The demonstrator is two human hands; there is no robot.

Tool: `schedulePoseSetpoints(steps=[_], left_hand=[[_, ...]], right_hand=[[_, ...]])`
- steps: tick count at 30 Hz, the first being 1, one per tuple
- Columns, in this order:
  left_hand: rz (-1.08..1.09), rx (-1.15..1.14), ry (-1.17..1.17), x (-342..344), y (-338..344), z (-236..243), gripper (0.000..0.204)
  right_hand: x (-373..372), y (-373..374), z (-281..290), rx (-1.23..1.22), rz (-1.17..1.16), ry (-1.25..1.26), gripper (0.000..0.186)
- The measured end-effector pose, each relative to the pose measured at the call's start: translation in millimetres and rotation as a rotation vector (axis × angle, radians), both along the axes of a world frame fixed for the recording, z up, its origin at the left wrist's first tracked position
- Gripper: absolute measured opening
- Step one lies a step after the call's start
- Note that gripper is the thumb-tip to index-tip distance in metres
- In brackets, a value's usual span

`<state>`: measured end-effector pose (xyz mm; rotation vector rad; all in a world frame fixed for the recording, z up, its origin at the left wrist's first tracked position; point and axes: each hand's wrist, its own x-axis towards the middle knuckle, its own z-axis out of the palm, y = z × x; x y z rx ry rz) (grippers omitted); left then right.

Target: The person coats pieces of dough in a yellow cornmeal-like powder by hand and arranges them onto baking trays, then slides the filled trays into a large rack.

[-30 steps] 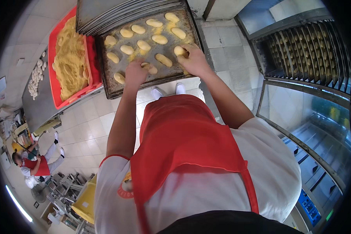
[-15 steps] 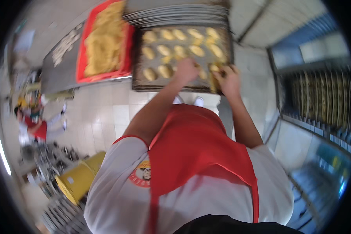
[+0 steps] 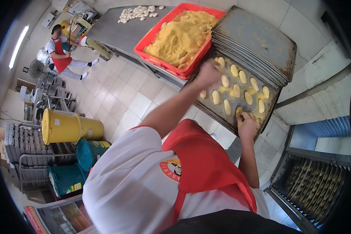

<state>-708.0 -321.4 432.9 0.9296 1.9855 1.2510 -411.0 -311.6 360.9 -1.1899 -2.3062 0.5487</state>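
Oval dough pieces coated in yellow crumbs lie in loose rows on a dark baking tray. At the tray's near right corner, my right hand is closed, its fingertips pinching one of these pieces. Motion smears my left hand, which hovers over the tray's far left end, close to the red tub; its fingers cannot be made out. Yellow crumbs fill that tub, with more dough pieces partly buried in them.
Stacked trays stand behind the working tray. White dough pieces sit on the metal table. A rack of filled trays is at lower right. Yellow bins stand left, and a person in a red apron is farther off.
My view has turned, swinging the tray to the right. My left hand has moved from the tray's near middle to its left end by the tub. My right hand stays at the near right corner.
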Motion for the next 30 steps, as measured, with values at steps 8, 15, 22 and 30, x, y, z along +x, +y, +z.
schedulePoseSetpoints(steps=[8, 15, 22, 30], left_hand=[[0.717, 0.136, 0.922, -246.5, -40.9, 69.6, 0.083], [-0.098, -0.145, 0.589, -88.4, -156.8, -45.1, 0.069], [-0.102, -0.121, 0.442, -68.1, -170.4, -87.6, 0.061], [-0.182, -0.048, 0.239, -115.2, -156.2, -99.5, 0.045]], right_hand=[[-9.5, -17.6, 24.1, -0.059, -0.106, 0.199, 0.027], [97.7, -50.1, -13.2, -0.055, -0.710, -0.121, 0.041], [124.2, -36.9, -42.9, -0.437, -0.654, -0.122, 0.042], [100.2, -32.0, -8.6, -0.921, -0.916, 0.552, 0.026]])
